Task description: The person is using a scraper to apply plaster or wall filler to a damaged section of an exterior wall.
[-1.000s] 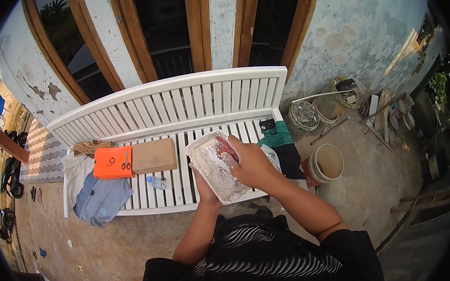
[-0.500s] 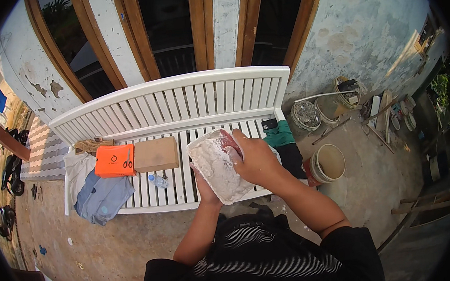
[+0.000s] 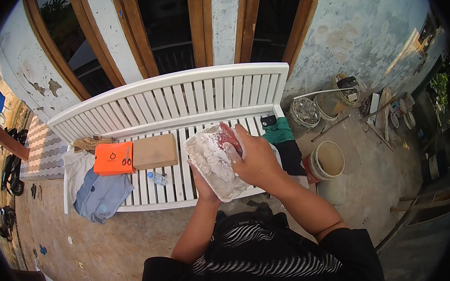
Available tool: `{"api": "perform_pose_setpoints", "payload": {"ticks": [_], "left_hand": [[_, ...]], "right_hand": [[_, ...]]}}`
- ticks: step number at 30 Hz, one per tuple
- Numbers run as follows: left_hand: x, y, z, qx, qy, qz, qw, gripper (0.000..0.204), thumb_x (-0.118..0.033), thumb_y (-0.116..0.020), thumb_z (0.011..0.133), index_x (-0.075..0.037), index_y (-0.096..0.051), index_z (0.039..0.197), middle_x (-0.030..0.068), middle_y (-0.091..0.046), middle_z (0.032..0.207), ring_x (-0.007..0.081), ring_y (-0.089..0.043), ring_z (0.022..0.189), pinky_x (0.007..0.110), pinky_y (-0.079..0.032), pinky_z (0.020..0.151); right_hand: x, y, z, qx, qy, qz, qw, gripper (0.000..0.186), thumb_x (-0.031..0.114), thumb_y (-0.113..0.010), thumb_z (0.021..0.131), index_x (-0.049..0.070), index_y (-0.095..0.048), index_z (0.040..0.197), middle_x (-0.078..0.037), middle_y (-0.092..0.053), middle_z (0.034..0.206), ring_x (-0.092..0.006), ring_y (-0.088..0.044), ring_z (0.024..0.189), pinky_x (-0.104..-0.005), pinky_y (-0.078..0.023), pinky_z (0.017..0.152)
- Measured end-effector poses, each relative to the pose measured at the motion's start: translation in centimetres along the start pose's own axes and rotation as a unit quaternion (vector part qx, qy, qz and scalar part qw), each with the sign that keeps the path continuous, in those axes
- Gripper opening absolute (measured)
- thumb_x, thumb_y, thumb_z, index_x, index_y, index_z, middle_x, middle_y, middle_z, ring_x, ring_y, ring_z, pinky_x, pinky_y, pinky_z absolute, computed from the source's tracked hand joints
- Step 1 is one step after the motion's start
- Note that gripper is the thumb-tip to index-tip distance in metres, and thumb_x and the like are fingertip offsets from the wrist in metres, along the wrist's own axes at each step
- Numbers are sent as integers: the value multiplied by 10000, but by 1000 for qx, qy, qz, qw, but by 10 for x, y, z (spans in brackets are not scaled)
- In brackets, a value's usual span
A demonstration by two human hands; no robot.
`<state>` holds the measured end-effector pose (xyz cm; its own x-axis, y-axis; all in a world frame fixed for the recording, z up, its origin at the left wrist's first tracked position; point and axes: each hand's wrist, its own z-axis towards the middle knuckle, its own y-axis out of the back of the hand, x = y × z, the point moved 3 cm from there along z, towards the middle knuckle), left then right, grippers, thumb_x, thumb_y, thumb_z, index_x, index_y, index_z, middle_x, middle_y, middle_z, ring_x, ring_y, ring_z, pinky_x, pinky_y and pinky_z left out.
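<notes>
In front of my chest, my left hand [image 3: 204,188] is wrapped round the near left side of a whitish rectangular tray [image 3: 230,194]. A lumpy off-white paste, perhaps plaster or putty [image 3: 208,153], lies in it, heaped toward the far and left parts, with drier white powder near the top. My right hand [image 3: 257,159] is closed on a red scraper [image 3: 228,136], whose working edge is down in the paste. White residue coats the thumb and fingers of that hand. The tray's underside and most of my left fingers are hidden.
A white slatted bench [image 3: 168,94] stands ahead. On it are an orange box [image 3: 113,159], a brown cardboard box [image 3: 155,151], a small water bottle [image 3: 157,178], and grey cloth [image 3: 102,195]. Buckets [image 3: 328,160] and rubble stand to the right.
The scraper has shifted slightly within the tray, and the paste is pushed together, baring more of the tray's near right part. Both hands keep their grip.
</notes>
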<state>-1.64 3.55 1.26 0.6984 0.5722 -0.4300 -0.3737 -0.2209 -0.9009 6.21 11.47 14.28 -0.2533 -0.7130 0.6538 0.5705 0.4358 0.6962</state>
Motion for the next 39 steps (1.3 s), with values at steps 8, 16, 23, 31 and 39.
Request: {"api": "perform_pose_setpoints", "payload": {"ticks": [8, 16, 23, 31, 39], "left_hand": [[-3, 8, -4, 21, 0, -56, 998, 775, -660, -240, 951, -116, -227, 1504, 118, -342, 1499, 314, -381, 1345, 454, -312, 1119], [-4, 9, -5, -18, -30, -96, 995, 751, -650, -247, 956, -123, -254, 1490, 118, -360, 1485, 327, -407, 1326, 475, -350, 1094], [11, 14, -5, -80, -22, -69, 994, 733, -640, -276, 956, -121, -295, 1473, 118, -396, 1460, 332, -431, 1308, 498, -368, 1081], [38, 22, -4, -131, -18, -17, 991, 708, -610, -229, 980, -117, -257, 1487, 98, -374, 1481, 297, -415, 1326, 439, -346, 1105], [24, 19, -6, -83, -28, -48, 995, 700, -610, -250, 978, -115, -292, 1471, 104, -403, 1457, 292, -431, 1311, 433, -345, 1101]], "right_hand": [[0, 16, 1, -8, 22, -19, 1000, 249, 114, -617, 851, -13, -464, 1001, -249, -593, 725, -461, -589, 710, -488, -446, 603], [-37, 2, -3, 36, 52, -60, 996, 266, 116, -594, 870, -19, -470, 1063, -252, -610, 736, -451, -609, 719, -487, -476, 630], [-76, -18, -19, 4, -73, 61, 995, 301, 49, -600, 847, -18, -514, 1127, -253, -640, 873, -453, -616, 844, -439, -489, 715], [-101, -50, -19, -58, -120, 117, 984, 355, 25, -599, 763, -21, -531, 1107, -272, -647, 939, -461, -617, 924, -457, -494, 790], [-42, -22, -11, 11, 30, -39, 999, 320, 102, -640, 810, 8, -460, 1057, -249, -617, 726, -456, -606, 685, -501, -474, 590]]}}
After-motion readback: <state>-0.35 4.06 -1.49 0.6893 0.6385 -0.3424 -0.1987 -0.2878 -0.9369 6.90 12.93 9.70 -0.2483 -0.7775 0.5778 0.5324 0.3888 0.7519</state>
